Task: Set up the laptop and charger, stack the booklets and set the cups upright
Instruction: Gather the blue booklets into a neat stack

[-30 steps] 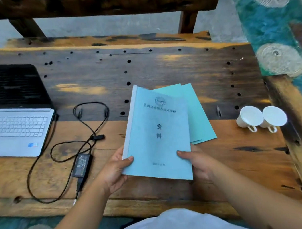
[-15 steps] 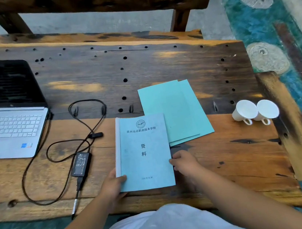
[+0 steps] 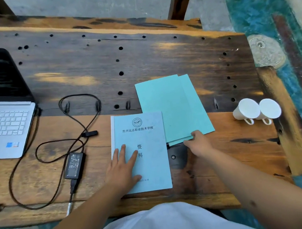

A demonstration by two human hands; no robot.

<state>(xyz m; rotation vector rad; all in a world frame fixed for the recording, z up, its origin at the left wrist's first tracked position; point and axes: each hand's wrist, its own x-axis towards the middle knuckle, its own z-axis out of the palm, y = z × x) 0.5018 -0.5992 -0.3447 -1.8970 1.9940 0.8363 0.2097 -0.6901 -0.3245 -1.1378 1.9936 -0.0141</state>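
Two hands are working near the front edge of the wooden table (image 3: pixel 102 67). The left hand (image 3: pixel 123 168) is lying flat, fingers spread, pressing down on the printed booklet (image 3: pixel 145 134), which is resting square to the front edge with its white spine on the left. The right hand (image 3: pixel 197 143) is reaching to the near edge of the plain green booklets (image 3: pixel 172 108), its thumb lying on top of their lower edge; whether the fingers are gripping underneath I cannot tell. Those plain booklets are lying slightly fanned and tilted, just behind and to the right of the printed one, their left edge touching or slightly overlapping its far right corner.

Left of the printed booklet, the black charger brick (image 3: pixel 74 164) is sitting near the front edge, with its cable (image 3: pixel 42 146) looping over the boards and running to the right side of the laptop (image 3: pixel 0 121). That laptop is standing open at the left edge of the table, its screen dark and its keyboard white.

Toward the right edge, two white cups (image 3: pixel 256 111) are lying on their sides, touching each other, handles pointing at the front edge.
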